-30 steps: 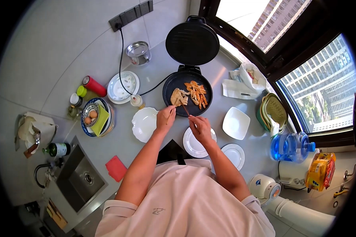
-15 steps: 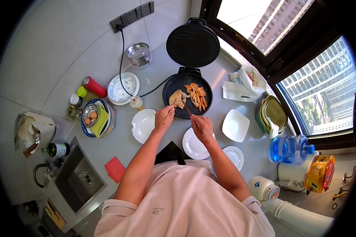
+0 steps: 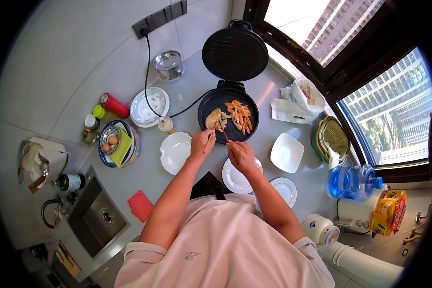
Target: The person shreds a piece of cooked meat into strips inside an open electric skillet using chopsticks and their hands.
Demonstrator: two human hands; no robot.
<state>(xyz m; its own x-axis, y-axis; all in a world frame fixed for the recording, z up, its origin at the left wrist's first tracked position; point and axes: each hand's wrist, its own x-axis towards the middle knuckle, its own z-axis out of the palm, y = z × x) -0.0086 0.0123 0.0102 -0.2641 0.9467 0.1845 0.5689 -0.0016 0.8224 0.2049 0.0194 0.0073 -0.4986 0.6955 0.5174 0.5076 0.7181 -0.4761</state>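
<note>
The black electric griddle pan [image 3: 248,139] stands before me with its ridged lid [image 3: 235,55] raised. A piece of cooked meat [image 3: 216,119] lies on its left side, beside a pile of orange-brown strips [image 3: 241,117]. My left hand [image 3: 201,144] is closed at the pan's near rim on a thin light wooden chopstick [image 3: 207,144]; its tip by the meat is hard to make out. My right hand [image 3: 241,155] grips a slim reddish-brown chopstick [image 3: 224,132], whose far end reaches the meat's right edge.
A scalloped white bowl [image 3: 174,153] sits left of my left arm. White plates [image 3: 235,180] [image 3: 284,192] and a square bowl [image 3: 287,152] are on the right. A seasoning jar [image 3: 166,125], a power cord [image 3: 149,72], stacked plates [image 3: 162,98] and a bowl of eggs [image 3: 111,142] stand leftward.
My right hand has moved slightly left, and its chopstick has swung left from the pan's middle to the meat. My left hand has barely moved.
</note>
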